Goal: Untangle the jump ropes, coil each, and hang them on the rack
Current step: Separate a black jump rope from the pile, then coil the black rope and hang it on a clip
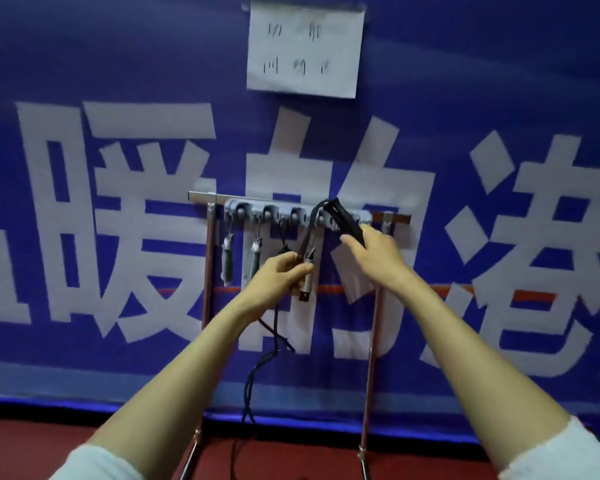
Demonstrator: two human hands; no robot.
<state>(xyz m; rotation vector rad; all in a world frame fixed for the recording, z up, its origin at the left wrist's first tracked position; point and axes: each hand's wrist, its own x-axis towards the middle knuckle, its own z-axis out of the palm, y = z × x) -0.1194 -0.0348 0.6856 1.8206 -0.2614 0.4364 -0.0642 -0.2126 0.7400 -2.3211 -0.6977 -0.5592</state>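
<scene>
Black handle (350,218) — R hand (373,252), grey handle (307,284) — L hand (279,277), arms up

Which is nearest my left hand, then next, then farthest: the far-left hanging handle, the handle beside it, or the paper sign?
1. Second handle, just left of the left hand.
2. Far-left handle, one hook further left.
3. Paper sign, high above the rack.

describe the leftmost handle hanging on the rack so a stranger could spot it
Against the blue banner with big white characters stands a metal rack. From the leftmost hook of its grey hook bar hangs a grey handle, right beside the left upright. Its twin hangs one hook further right.
</scene>
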